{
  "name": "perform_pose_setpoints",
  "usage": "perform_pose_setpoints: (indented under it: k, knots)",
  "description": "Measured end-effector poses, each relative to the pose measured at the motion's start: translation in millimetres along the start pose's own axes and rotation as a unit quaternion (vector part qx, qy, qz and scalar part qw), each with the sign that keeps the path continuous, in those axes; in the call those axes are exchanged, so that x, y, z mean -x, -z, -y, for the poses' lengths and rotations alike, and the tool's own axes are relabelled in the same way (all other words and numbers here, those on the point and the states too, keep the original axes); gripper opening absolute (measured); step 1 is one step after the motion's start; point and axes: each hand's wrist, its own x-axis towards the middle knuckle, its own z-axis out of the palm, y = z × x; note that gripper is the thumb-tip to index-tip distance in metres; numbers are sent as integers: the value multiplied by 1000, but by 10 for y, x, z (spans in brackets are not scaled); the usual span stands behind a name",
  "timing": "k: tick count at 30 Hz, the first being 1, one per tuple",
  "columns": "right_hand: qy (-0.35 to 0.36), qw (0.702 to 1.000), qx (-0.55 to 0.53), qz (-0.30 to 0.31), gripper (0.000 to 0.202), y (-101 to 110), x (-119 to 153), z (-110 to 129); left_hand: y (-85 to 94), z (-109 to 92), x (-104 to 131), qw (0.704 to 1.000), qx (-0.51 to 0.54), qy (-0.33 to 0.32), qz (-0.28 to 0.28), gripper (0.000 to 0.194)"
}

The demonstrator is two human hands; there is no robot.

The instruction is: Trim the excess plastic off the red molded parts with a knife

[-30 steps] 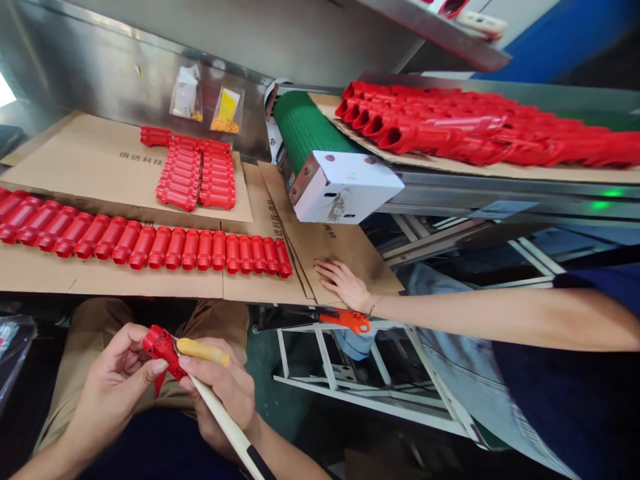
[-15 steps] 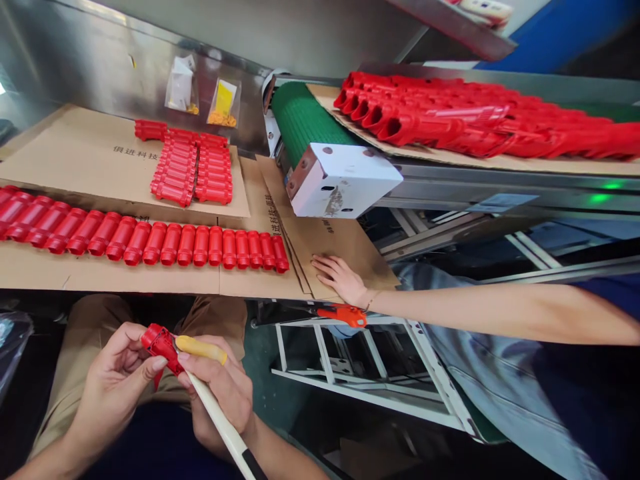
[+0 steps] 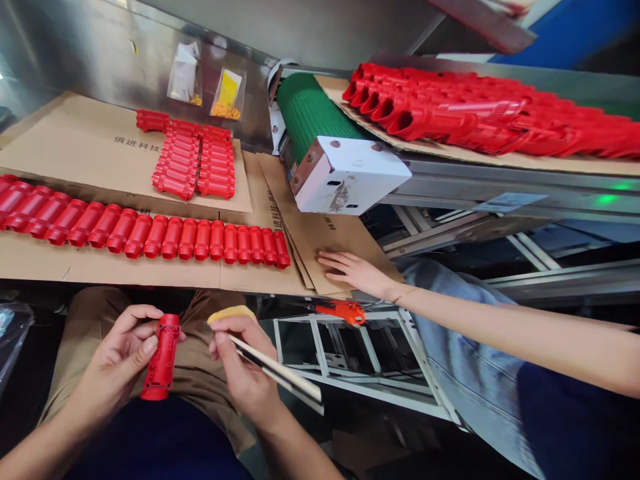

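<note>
My left hand [image 3: 125,350] is closed around a red plastic tube [image 3: 163,360], holding it upright above my lap with its slotted side toward me. My right hand [image 3: 250,373], apart from the tube and to its right, grips a slim white-handled tool [image 3: 273,363] with a black band near its rear end. The tool's working tip is too small to make out. A yellow cover [image 3: 231,312], apparently on a finger, shows at the top of my right hand.
Red tubes [image 3: 173,237] line the cardboard [image 3: 165,267]; more [image 3: 175,160] lie behind. Another pile [image 3: 450,110] sits on the conveyor [image 3: 320,117]. A co-worker's hand [image 3: 357,273] rests on cardboard at right, near orange-handled scissors [image 3: 343,311]. Two small bags [image 3: 227,93] lie at the back.
The tool in my right hand has come away from the tube and moved right. My left hand has turned the tube more upright. The co-worker's arm has shifted slightly.
</note>
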Motion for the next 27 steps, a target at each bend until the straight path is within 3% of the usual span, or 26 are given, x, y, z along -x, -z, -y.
perform_pose_setpoints:
  k: [3,5,7,8,10,12,14,16,19,27]
  knots:
    - [-139,983,-64,101,21,-9,-87,-44,10,-77,1,997,-37,68,25,40]
    - [-250,945,-137,162,36,-56,-92,-92,44,-86,5,994,-13,101,42,46]
    - [-319,911,-190,179,46,-105,-56,-129,78,-69,15,995,16,80,59,61]
    - [-319,912,-191,172,47,-121,-30,-134,87,-57,21,997,10,46,58,63]
    - [-233,953,-128,145,39,-122,19,-112,84,-38,29,998,-45,-32,22,56]
    - [-78,991,-13,109,22,-81,48,-55,55,-37,27,992,-93,-74,-39,42]
    - [65,992,68,78,14,-17,60,6,19,-52,18,991,-79,-76,-77,35]
    - [149,984,76,65,31,38,66,46,-7,-69,9,994,-43,-65,-81,32]
    - [200,977,40,61,40,56,69,55,-15,-74,7,996,-22,-53,-67,31]
    - [214,976,5,47,36,-40,29,-3,2,-50,20,995,-39,-66,-72,36]
